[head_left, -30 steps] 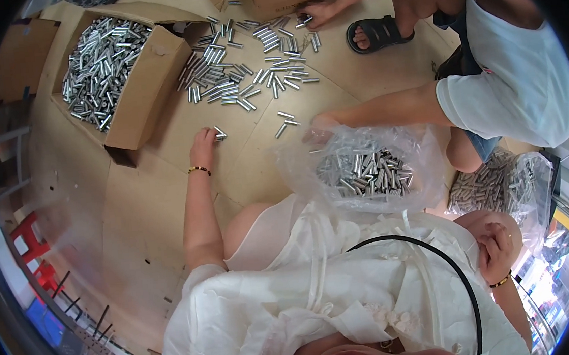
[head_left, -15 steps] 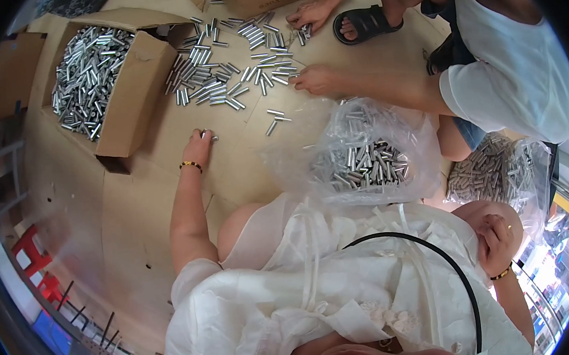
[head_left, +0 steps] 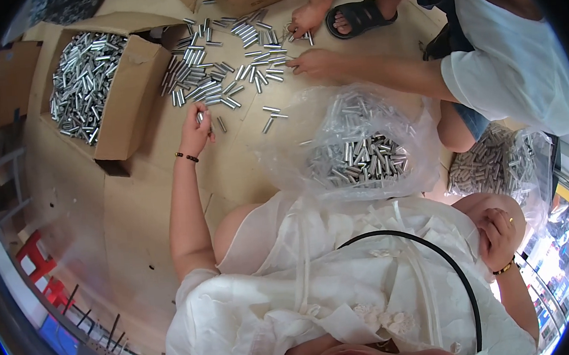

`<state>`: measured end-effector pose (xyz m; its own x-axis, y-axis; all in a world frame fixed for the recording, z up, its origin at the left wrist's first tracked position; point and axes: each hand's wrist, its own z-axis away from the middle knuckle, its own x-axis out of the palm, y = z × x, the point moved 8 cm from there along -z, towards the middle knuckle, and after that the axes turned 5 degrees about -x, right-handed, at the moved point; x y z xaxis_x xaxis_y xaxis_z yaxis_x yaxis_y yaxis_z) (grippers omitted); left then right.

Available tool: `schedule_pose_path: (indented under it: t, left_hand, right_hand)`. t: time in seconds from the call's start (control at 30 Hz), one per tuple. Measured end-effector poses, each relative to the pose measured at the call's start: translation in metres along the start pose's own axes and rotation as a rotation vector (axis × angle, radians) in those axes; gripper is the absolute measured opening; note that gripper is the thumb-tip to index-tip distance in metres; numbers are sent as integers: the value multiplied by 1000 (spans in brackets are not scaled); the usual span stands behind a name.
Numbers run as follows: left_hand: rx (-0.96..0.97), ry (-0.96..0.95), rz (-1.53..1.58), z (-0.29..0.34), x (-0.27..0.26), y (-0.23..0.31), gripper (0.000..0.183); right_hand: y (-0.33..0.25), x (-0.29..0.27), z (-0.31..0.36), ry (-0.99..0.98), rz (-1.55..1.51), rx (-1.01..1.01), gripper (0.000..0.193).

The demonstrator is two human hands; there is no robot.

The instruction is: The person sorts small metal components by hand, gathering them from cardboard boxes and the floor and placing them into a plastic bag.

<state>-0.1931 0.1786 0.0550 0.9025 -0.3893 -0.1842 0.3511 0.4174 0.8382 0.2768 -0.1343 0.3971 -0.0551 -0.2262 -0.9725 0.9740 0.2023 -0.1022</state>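
My left hand [head_left: 194, 132], with a dark beaded bracelet at its wrist, is above the floor at the near edge of a loose spread of short silver metal tubes [head_left: 206, 90]. Its fingers are curled, and a shiny end of a tube shows between them. Just right of the fingers is a single tube [head_left: 221, 124]. On my bare knee at the right rests my right hand [head_left: 497, 239], ring on one finger, fingers loosely bent and apart, holding nothing visible. A clear plastic bag [head_left: 424, 145] part-filled with tubes stands before my lap.
A cardboard box [head_left: 130, 100] full of tubes stands at the left. Across from me a co-worker's two hands [head_left: 308, 20] handle tubes at the spread's far right, beside a sandalled foot [head_left: 360, 19]. Another bag of tubes [head_left: 483, 167] lies right; red stools [head_left: 33, 255] stand far left.
My left hand has lifted and moved away from me toward the spread, its fingers turning upward. A tube now shows apart, to its right. My right hand stays on the knee.
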Motion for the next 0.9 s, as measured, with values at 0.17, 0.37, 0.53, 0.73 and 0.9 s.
schedule_pose_path:
  t: [0.17,0.37,0.53,0.73,0.9]
  left_hand:
    - [295,-587,159,67,117,151,12]
    - [666,-1060,-339,132,262,141,33]
    - [496,-791,139,68,178,166,28]
    - [125,176,-921,-43,16,9,23]
    - [-53,325,-923,-29,65,-34,30]
  right_hand:
    - [2,4,1,-2,-3,-1,13]
    - [-3,4,-5,-26,-42,-28,13]
    - [-5,3,2,-9,-9,-8,13]
    - [-5,2,6,2,-20,-20,13]
    - [-5,4,-1,-6,-16,-23,13]
